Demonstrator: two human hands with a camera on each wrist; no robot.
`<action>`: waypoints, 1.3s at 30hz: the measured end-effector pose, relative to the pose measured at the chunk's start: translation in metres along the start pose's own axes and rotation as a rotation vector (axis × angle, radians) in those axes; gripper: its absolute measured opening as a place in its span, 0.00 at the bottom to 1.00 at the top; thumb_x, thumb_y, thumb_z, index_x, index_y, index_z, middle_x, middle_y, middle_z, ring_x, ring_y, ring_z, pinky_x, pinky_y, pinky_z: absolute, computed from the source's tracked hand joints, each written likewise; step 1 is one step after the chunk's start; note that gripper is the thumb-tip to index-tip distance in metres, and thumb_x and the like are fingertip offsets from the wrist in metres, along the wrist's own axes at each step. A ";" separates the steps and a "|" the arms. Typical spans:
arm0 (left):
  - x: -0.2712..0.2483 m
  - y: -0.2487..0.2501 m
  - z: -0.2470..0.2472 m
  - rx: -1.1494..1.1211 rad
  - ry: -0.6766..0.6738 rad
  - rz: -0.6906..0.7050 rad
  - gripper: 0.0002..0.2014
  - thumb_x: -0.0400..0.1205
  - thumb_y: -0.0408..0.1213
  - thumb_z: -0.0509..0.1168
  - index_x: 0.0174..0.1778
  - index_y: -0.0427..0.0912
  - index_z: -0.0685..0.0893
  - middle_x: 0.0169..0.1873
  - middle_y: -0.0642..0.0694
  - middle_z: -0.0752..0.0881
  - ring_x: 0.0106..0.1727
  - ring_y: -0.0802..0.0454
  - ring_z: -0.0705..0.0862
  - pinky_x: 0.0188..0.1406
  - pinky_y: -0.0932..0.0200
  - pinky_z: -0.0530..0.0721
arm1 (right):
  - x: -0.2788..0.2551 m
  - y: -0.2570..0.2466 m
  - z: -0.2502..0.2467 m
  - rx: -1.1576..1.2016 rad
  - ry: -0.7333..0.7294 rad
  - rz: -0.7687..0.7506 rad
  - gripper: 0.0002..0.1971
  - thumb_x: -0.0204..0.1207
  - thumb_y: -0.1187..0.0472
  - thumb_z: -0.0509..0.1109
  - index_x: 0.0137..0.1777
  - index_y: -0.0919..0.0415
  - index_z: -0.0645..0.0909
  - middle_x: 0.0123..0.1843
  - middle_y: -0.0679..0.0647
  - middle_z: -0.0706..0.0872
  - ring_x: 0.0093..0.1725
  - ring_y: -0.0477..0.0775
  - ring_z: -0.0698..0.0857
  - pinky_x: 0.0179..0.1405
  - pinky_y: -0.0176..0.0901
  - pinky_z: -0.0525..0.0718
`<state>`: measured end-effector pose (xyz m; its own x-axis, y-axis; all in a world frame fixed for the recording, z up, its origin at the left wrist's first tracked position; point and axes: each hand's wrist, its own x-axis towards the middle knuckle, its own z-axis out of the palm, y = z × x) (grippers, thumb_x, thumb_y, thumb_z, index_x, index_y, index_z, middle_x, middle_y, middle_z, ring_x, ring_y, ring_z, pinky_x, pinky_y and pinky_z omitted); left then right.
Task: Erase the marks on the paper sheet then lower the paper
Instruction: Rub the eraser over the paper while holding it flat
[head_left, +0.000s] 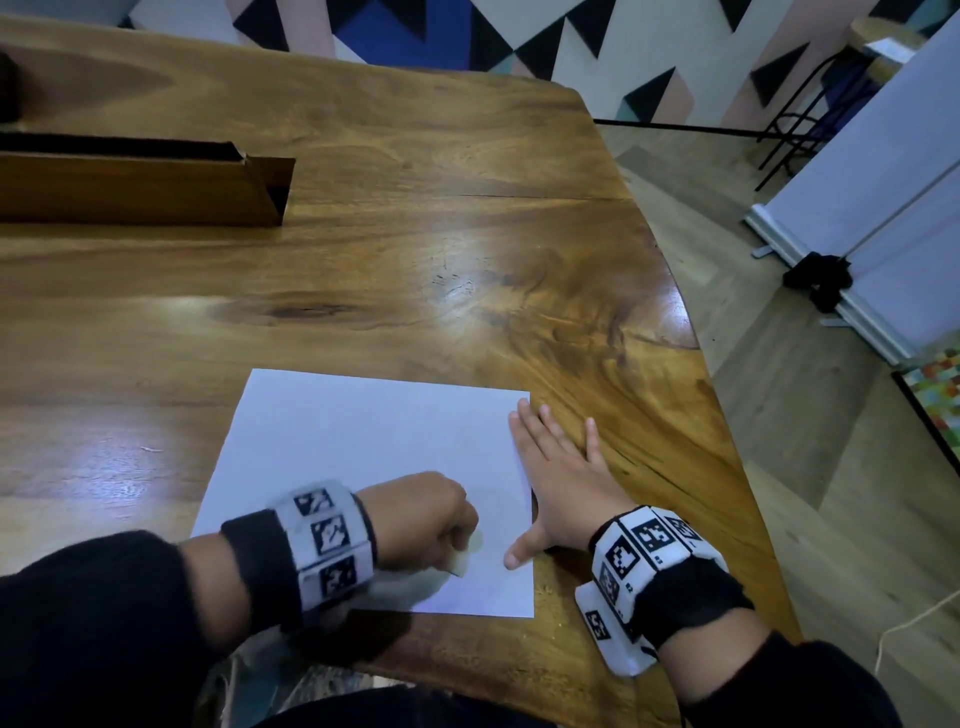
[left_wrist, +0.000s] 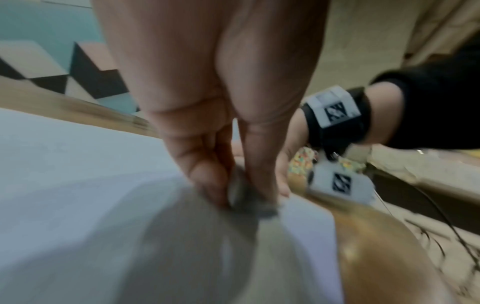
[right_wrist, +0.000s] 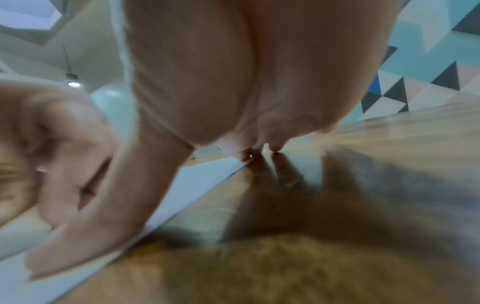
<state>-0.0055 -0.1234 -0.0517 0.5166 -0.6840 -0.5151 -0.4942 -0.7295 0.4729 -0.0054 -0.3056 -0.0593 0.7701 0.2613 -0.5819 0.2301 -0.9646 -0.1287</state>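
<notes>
A white paper sheet (head_left: 363, 467) lies flat on the wooden table (head_left: 363, 260) near its front edge. My left hand (head_left: 436, 519) is curled over the sheet's lower right part and pinches a small pale eraser (left_wrist: 240, 192) against the paper (left_wrist: 78, 185). A short dark mark (head_left: 457, 573) shows just below the fist. My right hand (head_left: 556, 467) lies flat with straight fingers (head_left: 524, 421) along the sheet's right edge, thumb (head_left: 519, 553) on the paper. In the right wrist view the right hand (right_wrist: 233, 102) presses on the paper's edge (right_wrist: 207, 172). The pictures from both wrists are blurred.
A long dark wooden box (head_left: 145, 182) sits at the table's far left. The table's right edge (head_left: 691, 332) curves close to my right hand, with wood floor beyond. A white panel on a stand (head_left: 883, 208) and a black stool (head_left: 810, 104) are on the right.
</notes>
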 end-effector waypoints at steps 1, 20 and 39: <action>0.004 0.000 -0.011 -0.015 -0.025 -0.033 0.08 0.72 0.39 0.70 0.44 0.41 0.85 0.45 0.44 0.88 0.41 0.53 0.79 0.34 0.64 0.69 | 0.000 -0.001 0.000 -0.002 -0.004 0.004 0.76 0.53 0.33 0.80 0.81 0.57 0.23 0.81 0.47 0.20 0.79 0.48 0.21 0.75 0.67 0.23; 0.013 0.003 -0.007 0.007 0.015 0.083 0.06 0.75 0.35 0.67 0.45 0.38 0.85 0.47 0.39 0.86 0.48 0.44 0.82 0.43 0.60 0.74 | 0.001 -0.006 -0.002 -0.034 -0.028 0.027 0.76 0.53 0.32 0.80 0.81 0.59 0.23 0.82 0.49 0.21 0.79 0.50 0.21 0.74 0.68 0.22; 0.014 -0.014 -0.003 -0.035 0.348 0.011 0.05 0.77 0.33 0.62 0.36 0.38 0.79 0.38 0.44 0.76 0.41 0.41 0.79 0.42 0.50 0.79 | -0.001 -0.011 -0.006 -0.064 -0.057 0.059 0.75 0.55 0.33 0.80 0.81 0.60 0.23 0.82 0.50 0.21 0.80 0.53 0.23 0.75 0.68 0.24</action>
<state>0.0107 -0.1231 -0.0639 0.7218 -0.6496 -0.2387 -0.4794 -0.7180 0.5046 -0.0048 -0.2949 -0.0524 0.7485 0.2001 -0.6322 0.2241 -0.9736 -0.0428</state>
